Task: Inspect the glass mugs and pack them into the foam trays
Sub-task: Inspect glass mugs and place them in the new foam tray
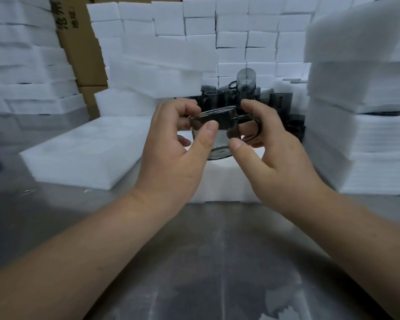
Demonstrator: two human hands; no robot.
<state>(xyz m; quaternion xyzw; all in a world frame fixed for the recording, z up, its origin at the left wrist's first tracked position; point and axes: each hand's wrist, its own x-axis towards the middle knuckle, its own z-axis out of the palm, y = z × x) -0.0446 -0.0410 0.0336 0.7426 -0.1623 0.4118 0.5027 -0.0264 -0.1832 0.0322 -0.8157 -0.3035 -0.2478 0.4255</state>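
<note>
In the head view both hands meet at the middle of the frame around one smoky grey glass mug [217, 125], held in the air above a white foam tray [219, 183] that lies on the grey table [217, 262]. The left hand [178, 155] grips the mug's body. Its thumb presses the near wall just under the rim and its fingers curl round the far side, so the hand is closed on the glass. The right hand [273, 165] takes the handle side. The mug's handle [255, 129] points right, with a finger showing through its loop, the forefinger arched over the top and the thumb tip set against the lower wall beside the handle. The mug stands roughly upright, rim up, its round base visible below the thumbs. A second foam tray [83, 155] lies flat to the left, touching the first. Behind the hands is a heap of more dark glass mugs [247, 93], one lying on top. A tall foam stack [360, 107] rises at right, a wall of foam blocks [217, 31] at the back, and cardboard boxes [79, 47] at left.
</note>
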